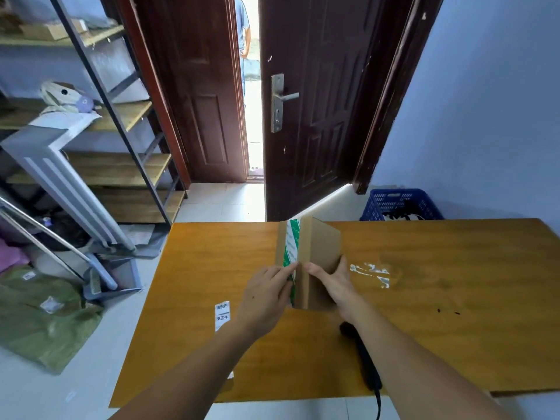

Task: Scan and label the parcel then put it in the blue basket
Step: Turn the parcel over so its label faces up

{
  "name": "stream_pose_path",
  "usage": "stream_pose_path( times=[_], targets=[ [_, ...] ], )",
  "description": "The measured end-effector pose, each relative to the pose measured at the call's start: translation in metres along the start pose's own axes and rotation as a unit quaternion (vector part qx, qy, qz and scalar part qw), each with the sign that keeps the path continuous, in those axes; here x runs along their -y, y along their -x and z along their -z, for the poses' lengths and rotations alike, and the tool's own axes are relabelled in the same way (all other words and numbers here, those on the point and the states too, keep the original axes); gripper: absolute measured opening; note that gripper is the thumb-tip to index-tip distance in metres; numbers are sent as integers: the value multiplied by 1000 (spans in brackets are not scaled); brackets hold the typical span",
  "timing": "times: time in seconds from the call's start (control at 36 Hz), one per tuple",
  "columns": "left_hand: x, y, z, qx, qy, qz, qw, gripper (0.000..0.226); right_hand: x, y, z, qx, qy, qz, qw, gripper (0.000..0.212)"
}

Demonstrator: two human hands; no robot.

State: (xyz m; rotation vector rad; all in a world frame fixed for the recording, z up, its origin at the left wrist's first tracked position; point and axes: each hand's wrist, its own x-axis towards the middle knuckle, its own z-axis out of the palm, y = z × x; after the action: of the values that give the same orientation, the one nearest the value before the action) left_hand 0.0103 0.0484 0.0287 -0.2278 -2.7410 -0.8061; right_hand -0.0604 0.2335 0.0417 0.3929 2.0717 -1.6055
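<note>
Two bare forearms reach in from the bottom edge, and between them a black handheld scanner (362,359) lies on the orange-brown wooden surface (454,328) — its head is hidden under the right wrist and its cable drops off the near edge. The left hand (263,295) and right hand (330,283) meet on a flat brown cardboard parcel (312,256) standing on edge near the middle of the surface. The left fingers (283,272) pinch the near edge at a strip of green-and-white printed tape; the right fingers are spread flat against the right face, thumb on the near edge. The parcel's lower end is covered by both hands, and the tape print is too small to read. A strip of small white printed labels (222,316) lies just left of the left wrist, partly hidden by the forearm. Beyond the far right corner stands a blue slotted plastic basket (400,204) on the floor — its lower part is cut off by the surface.
</note>
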Motion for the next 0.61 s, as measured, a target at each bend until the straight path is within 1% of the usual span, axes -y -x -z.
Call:
stream_pose_path(
  times=[0.03,0.06,0.08,0.11,0.14,0.19,0.22,0.25,0.28,0.36,0.42,0.44,0.5,0.56,0.61],
  targets=[
    [2,-1,2,-12,24,22,999,45,-2,1,1,-4,-3,-5,1000,149],
    [4,-2,4,-34,50,63,996,47,-3,2,2,-3,-12,-11,1000,148],
    [7,-4,6,-54,84,125,987,52,-4,4,2,5,-28,-17,999,147],
    [9,-7,9,-58,131,199,969,62,-4,6,1,20,-50,-21,998,144],
    [12,-9,11,-42,198,271,941,74,-3,8,0,40,-74,-24,996,138],
    [17,-12,17,25,357,370,858,93,2,14,-2,86,-117,-26,989,125],
    [20,-11,18,63,418,399,814,94,4,16,-2,105,-132,-29,985,119],
    [22,-9,19,95,465,412,778,88,7,19,-3,124,-143,-31,981,114],
    [22,-5,20,118,500,410,754,77,9,21,-4,145,-152,-32,977,110],
    [22,7,18,152,564,373,720,42,12,26,-8,222,-171,-28,960,92],
    [19,12,16,145,609,363,690,32,12,29,-12,243,-167,-17,955,86],
    [18,13,16,137,625,366,676,33,13,30,-13,243,-164,-12,956,85],
    [14,11,16,121,622,392,666,44,15,29,-15,234,-166,-6,958,78],
    [14,9,16,102,584,435,677,58,19,27,-14,211,-153,6,965,59],
    [19,7,14,70,532,470,701,69,24,26,-13,180,-105,31,978,40]
  ],
)
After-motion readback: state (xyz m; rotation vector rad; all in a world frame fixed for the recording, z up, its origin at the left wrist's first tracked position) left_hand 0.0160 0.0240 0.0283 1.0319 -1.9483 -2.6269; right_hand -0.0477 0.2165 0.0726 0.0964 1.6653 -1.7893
